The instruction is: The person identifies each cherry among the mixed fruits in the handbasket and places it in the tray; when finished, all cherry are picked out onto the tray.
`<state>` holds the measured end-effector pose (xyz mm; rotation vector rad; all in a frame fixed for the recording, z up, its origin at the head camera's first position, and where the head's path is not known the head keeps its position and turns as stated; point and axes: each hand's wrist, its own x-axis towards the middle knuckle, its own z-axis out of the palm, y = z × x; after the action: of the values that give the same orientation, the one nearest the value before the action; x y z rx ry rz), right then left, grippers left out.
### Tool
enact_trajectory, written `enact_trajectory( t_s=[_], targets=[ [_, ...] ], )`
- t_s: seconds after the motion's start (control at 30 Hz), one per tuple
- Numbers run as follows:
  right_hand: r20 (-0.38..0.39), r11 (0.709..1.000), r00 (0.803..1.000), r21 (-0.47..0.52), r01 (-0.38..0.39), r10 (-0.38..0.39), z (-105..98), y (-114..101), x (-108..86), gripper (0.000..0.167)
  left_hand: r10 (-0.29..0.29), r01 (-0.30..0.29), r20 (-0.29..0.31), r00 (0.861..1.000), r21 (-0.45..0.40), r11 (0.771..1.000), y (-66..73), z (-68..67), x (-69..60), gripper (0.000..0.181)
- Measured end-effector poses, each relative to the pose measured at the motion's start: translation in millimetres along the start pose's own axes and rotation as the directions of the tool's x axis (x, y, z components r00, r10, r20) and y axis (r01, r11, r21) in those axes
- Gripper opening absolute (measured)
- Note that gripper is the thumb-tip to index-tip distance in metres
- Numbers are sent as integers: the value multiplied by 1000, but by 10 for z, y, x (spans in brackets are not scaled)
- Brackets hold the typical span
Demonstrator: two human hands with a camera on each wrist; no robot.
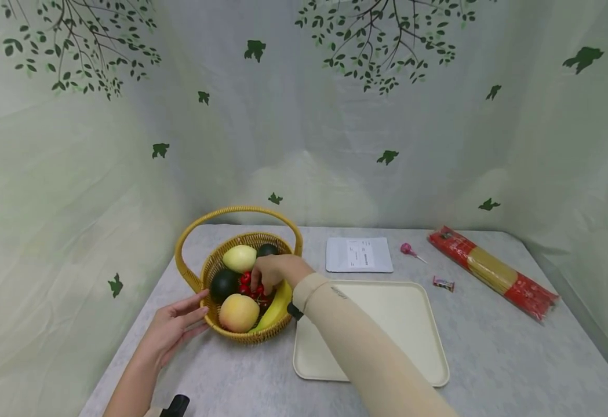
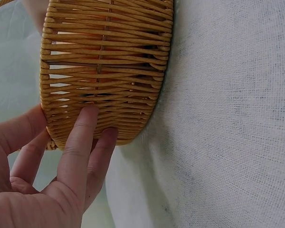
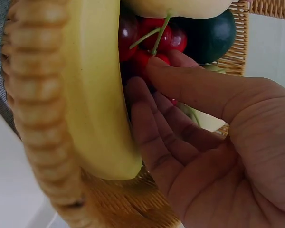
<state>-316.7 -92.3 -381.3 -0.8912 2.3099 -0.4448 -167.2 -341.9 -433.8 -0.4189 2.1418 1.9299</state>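
A wicker basket (image 1: 254, 337) with an arched handle (image 1: 241, 208) stands on the left of the table. My left hand (image 1: 175, 324) touches its left side, the extended fingers resting on the woven wall (image 2: 104, 80). My right hand (image 1: 277, 271) reaches inside, thumb and fingers pinching among red cherries (image 3: 141, 64) with green stems. Around them lie a banana (image 3: 97, 95), a peach (image 1: 239, 313), a pale yellow fruit (image 1: 239, 258) and two dark green fruits, one left (image 1: 224, 285) and one at the back (image 1: 268, 249). My fingers partly hide the cherries.
A cream tray (image 1: 387, 313) lies right of the basket, partly under my right forearm. Behind it is a silver pouch (image 1: 359, 255) with a label. Farther right are a pink lollipop (image 1: 407, 248), a small wrapped candy (image 1: 443, 284) and a red-and-yellow noodle pack (image 1: 494, 272).
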Motion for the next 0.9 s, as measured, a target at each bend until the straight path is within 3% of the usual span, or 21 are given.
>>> enact_trajectory(
  t_s=[0.27,0.67,0.9],
  targets=[
    [-7,999,999,-26,-47,47,57,-54,52,30,-1,1,1,1000,0,1000,1,11,-18,67],
    [-31,986,1000,-167,-3,-3,75,-56,2,14,-4,4,-5,1000,2,1000,11,43,-33,66],
    [-50,987,999,-162,-1,-7,-6,-23,-19,13,-7,7,0,1000,-5,1000,15,34,-26,67]
  ],
)
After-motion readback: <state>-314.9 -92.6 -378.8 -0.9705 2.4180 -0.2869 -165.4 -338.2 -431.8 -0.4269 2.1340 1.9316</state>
